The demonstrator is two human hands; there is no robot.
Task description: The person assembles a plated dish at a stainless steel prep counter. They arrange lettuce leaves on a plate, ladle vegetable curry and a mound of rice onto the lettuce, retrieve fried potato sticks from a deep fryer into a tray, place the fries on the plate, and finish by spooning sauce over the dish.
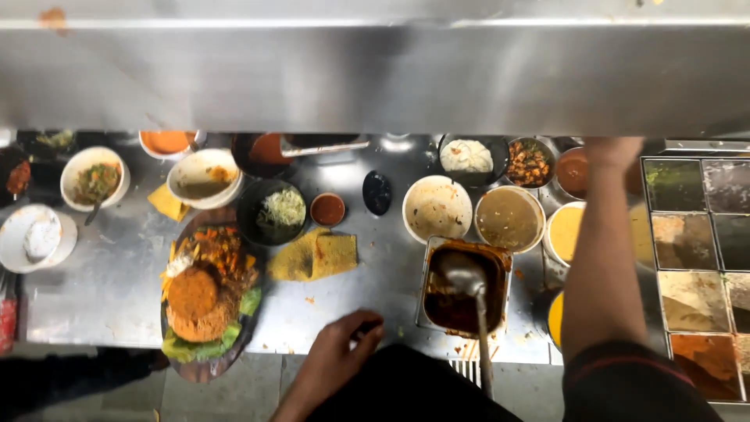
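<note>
resting your left hand (pixel 336 355), fingers curled on nothing, at the worktop (pixel 101 289) edge; right hand (pixel 613 150) grip hidden; plate (pixel 205 301) already loaded.

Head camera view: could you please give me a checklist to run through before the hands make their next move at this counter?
1. Is the left hand free? Cannot tell; its fingers curl at the counter edge, perhaps over something dark.
2. Is the right hand in sight? Not ok; it reaches beneath the steel shelf, fingers hidden.
3. Is the ladle within reach? Ok; it rests in the rectangular pan of brown sauce, handle toward the person.
4. Is the plated dish fully supported? Not ok; its near rim appears to overhang the counter's front edge.
5. Is the counter clean? Not ok; crumbs and sauce spots lie around the pan.
</note>
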